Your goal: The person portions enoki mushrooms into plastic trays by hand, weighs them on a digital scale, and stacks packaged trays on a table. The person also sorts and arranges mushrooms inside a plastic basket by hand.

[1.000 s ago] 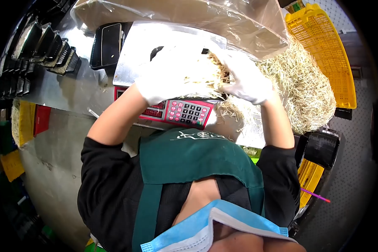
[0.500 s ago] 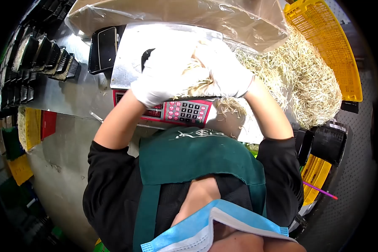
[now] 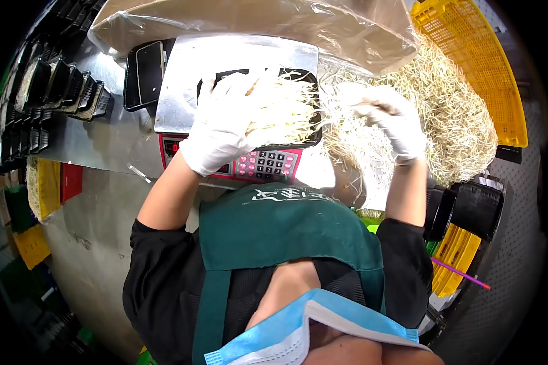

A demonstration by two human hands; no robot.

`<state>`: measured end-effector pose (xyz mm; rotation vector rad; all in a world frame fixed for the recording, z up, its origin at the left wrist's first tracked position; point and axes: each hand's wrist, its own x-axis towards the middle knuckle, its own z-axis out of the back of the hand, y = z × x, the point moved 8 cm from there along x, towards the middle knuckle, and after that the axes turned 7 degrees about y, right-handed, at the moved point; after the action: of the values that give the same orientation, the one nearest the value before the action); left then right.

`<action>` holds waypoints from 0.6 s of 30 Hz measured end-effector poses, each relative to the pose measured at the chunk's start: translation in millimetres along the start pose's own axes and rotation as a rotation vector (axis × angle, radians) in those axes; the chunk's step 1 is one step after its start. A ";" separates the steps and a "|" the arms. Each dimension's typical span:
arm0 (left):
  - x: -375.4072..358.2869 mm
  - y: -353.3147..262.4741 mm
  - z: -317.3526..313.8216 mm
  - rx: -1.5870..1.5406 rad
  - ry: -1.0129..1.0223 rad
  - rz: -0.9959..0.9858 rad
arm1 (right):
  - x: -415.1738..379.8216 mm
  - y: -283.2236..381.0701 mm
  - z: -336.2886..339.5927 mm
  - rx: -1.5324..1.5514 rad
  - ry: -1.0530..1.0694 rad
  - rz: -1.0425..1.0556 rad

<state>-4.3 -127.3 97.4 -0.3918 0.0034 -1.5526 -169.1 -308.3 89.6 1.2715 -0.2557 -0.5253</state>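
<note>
A black plastic tray (image 3: 316, 135) filled with bean sprouts (image 3: 289, 109) rests on the scale's metal plate (image 3: 179, 91). My left hand (image 3: 222, 125), in a white glove, lies over the tray's left side with its fingers apart against the sprouts; glare washes out part of it. To the right of the tray, my right hand (image 3: 399, 125), gloved too, is over the loose sprouts. Its fingers are curled together, with pale strands at the fingertips. The scale's red panel with a keypad (image 3: 271, 163) shows below the tray.
A large sprout heap (image 3: 460, 115) covers the table's right, beside a yellow crate (image 3: 478, 61). Clear plastic film (image 3: 256, 24) lines a box at the back. Stacked black trays (image 3: 61, 85) stand at left. A phone (image 3: 150, 73) lies in a tray beside the scale.
My right hand has left the tray and moved right to the loose sprouts. My left hand has shifted slightly, and the filled tray between them is now exposed.
</note>
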 end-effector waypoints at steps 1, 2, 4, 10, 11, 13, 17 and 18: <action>-0.4 -3.1 2.7 0.033 -0.010 -0.031 | -2.5 13.6 10.2 0.022 -0.011 0.025; -1.0 -5.8 7.1 0.069 -0.020 -0.062 | -3.0 27.9 18.1 0.044 -0.022 0.052; -1.8 2.2 21.9 -0.113 0.060 -0.005 | 2.7 67.4 16.2 0.091 -0.002 0.310; -50.1 68.4 24.7 -1.430 -0.562 0.189 | 47.6 76.1 -64.5 -0.014 0.066 0.209; -60.1 77.8 21.1 -1.464 -0.664 0.225 | 54.7 54.3 -78.2 -0.029 0.173 0.108; -73.1 86.9 23.0 -1.478 -0.794 0.323 | 57.3 25.6 -90.6 -0.127 0.346 -0.061; -63.3 74.5 26.2 -1.113 -0.644 0.365 | 59.8 44.0 -90.7 -0.316 0.458 0.061; -47.7 74.6 14.2 -0.906 -0.513 0.315 | 59.7 45.4 -100.2 -0.317 0.464 0.056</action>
<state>70.0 -79.9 80.7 -1.4228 0.3613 -1.0275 -61.1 -245.6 97.9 1.0372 0.1760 -0.2001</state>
